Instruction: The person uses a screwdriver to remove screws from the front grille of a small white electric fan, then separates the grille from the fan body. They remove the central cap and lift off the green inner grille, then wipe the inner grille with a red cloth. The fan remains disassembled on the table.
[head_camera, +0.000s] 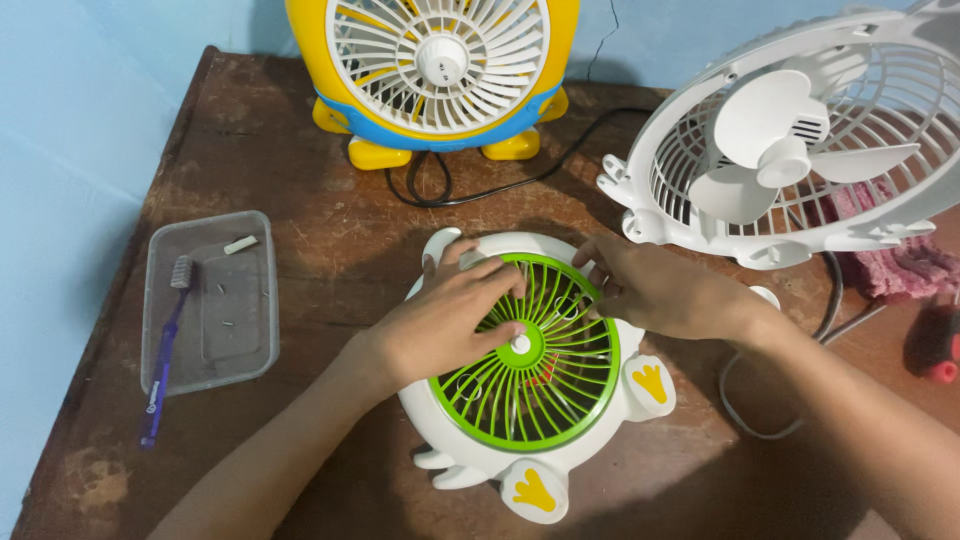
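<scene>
Nearest the camera, on the brown wooden worktop (330, 250), lies a small white fan housing (540, 440) on its back, with a green grille (560, 375) facing up and yellow duck-like feet at its lower edge. Both bare hands rest on this grille. The left hand (450, 320) lies palm down over the grille's upper left part, its fingers (495, 280) loosely spread and flat on the green ribs, the thumb reaching toward the white hub at the centre; it presses rather than grips. The right hand (660, 290) comes in from the right, its fingers (595, 255) slightly curled and set close together at the grille's upper right rim, touching the green ring and the white shell beside it (whether they pinch the rim or only press on it cannot be told).

To the left, well apart from the hands, sits a clear plastic tray (255, 350) holding a few small pale bits, with a purple toothbrush (165, 340) lying across its left edge. At the right edge lie a pink cloth (905, 265) and a red-handled tool (935, 345).

Farther back on the right, a white fan (790, 150) with bare blades leans tilted, its front cover off. At the far edge stands a yellow and blue fan (435, 70) upright against the pale blue wall, a black cord (480, 190) curling in front of it.
</scene>
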